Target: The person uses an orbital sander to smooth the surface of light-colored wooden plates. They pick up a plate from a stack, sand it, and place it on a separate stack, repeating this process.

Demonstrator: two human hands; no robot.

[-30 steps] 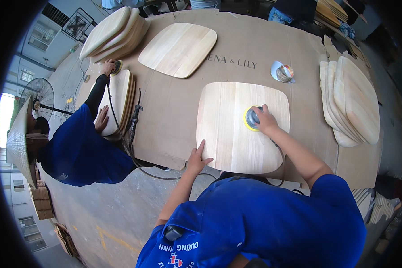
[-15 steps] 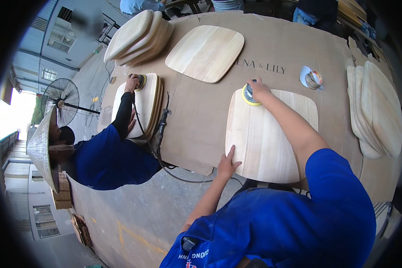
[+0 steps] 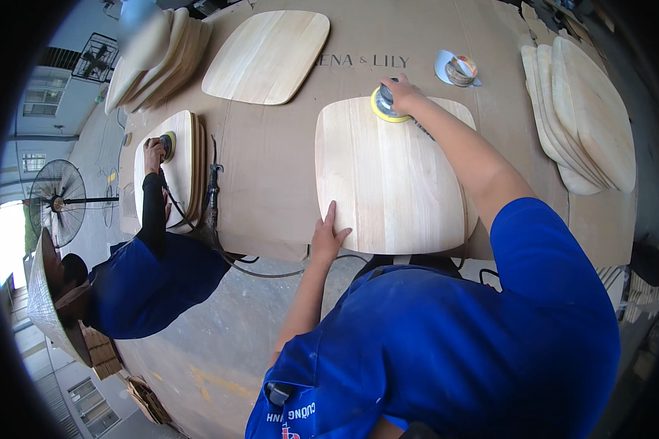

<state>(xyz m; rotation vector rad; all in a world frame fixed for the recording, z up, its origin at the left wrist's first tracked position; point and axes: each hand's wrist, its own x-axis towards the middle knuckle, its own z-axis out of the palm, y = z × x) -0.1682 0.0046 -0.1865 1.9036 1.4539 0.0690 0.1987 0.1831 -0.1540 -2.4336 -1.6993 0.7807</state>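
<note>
A pale wooden board (image 3: 388, 183) with rounded corners lies flat before me on the cardboard-covered table. At its far edge, near the middle, my right hand (image 3: 406, 95) is wrapped over a round orbital sander (image 3: 389, 107) with a yellow pad, which rests on the wood. My left hand (image 3: 329, 238) lies with spread fingers on the board's near left corner. Its fingertips touch the surface and hold nothing.
A co-worker in a conical hat (image 3: 55, 300) works a sander (image 3: 168, 146) on a board stack (image 3: 195, 168) at left. Boards are piled far left (image 3: 161, 66) and right (image 3: 589, 117); a single board (image 3: 267, 55) lies beyond. Tape rolls (image 3: 461, 71) and an air hose (image 3: 213, 197) are nearby.
My view has shifted, so the table sits further up and left. My right hand has slid the sander rightward along the board's far edge. My left hand stays at the near left corner.
</note>
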